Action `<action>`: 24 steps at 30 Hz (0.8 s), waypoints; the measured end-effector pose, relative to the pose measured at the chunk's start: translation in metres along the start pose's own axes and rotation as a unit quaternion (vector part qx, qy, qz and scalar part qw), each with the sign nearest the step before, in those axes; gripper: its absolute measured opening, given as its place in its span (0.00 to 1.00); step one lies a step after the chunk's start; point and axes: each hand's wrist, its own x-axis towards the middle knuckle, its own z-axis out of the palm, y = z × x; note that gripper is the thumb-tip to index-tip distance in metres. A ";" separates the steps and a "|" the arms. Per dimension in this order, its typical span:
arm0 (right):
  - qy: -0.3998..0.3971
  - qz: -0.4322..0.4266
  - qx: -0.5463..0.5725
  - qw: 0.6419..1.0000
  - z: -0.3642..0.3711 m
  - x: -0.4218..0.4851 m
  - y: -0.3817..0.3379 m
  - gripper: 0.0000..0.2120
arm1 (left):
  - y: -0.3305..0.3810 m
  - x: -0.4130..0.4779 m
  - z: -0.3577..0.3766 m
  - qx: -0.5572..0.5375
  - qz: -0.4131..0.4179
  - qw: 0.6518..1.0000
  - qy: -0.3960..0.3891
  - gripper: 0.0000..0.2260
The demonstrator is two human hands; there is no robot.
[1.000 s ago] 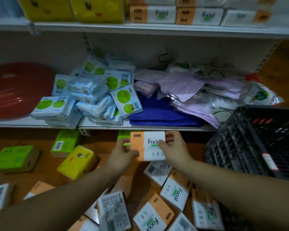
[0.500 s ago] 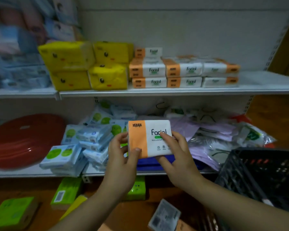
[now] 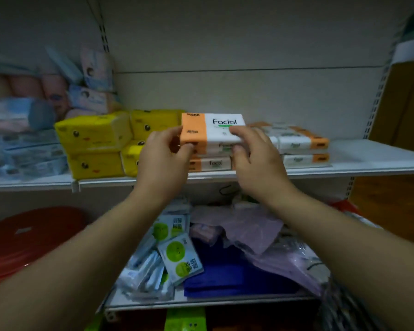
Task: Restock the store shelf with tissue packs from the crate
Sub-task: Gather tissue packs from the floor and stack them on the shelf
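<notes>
Restocking stands part done. Orange-and-white packs (image 3: pixel 296 142) lie stacked on the upper shelf (image 3: pixel 373 168), beside yellow packs (image 3: pixel 93 136). Left hand (image 3: pixel 163 161) and right hand (image 3: pixel 256 163) each keep a grip clamped on one tissue pack (image 3: pixel 213 130), held over the stack near the shelf's front edge. Release is outstanding. The crate is out of view, so remaining stock cannot be judged.

Orange-white tissue pack (image 3: pixel 213 130), level, atop shelf stack (image 3: pixel 210 162)

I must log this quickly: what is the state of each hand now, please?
Left hand: grips the orange end of the Facial tissue pack.
Right hand: grips the white end of the same pack.
</notes>
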 end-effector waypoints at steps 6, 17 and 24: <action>-0.096 0.084 -0.131 0.983 0.013 0.069 0.010 0.13 | -0.008 0.054 0.017 0.151 -0.028 0.987 -0.044 0.02; -0.214 0.067 -0.278 0.934 0.040 0.111 0.028 0.13 | -0.014 0.096 0.039 0.333 -0.096 0.892 -0.290 0.18; -0.156 0.008 -0.209 0.965 0.026 0.057 0.023 0.19 | -0.019 0.070 0.028 0.253 -0.022 0.932 -0.258 0.26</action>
